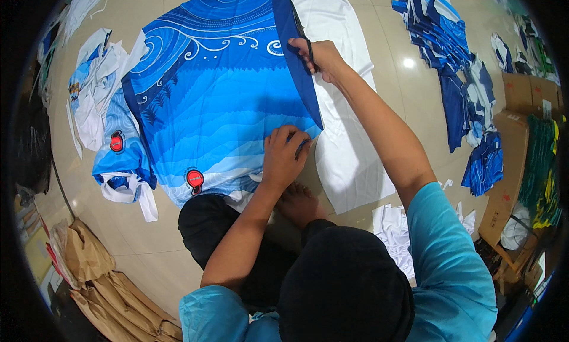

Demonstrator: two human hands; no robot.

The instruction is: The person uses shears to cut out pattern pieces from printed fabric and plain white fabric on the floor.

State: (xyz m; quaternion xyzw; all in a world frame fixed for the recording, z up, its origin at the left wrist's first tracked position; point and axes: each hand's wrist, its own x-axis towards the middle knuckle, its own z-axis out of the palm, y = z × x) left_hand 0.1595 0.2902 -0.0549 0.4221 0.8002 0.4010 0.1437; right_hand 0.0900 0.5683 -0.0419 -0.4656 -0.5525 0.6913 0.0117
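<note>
A large printed fabric piece (219,99) in shades of blue, with white swirls and a round red badge near its lower edge, lies spread on the floor in front of me. My right hand (323,59) grips dark-handled scissors (309,48), whose blades point away from me along the navy edge. Beside that edge, white fabric (349,117) stretches to the right. My left hand (285,155) rests low on the blue piece near its right corner, fingers bent and closed on the fabric edge. Its fingertips are partly hidden.
Cut white and blue fabric pieces (98,87) lie at the left. Blue offcuts (435,28) pile up at the far right, and white scraps (391,232) lie by my right side. Cardboard boxes (504,176) stand at the right edge; brown paper (112,294) lies crumpled at the lower left.
</note>
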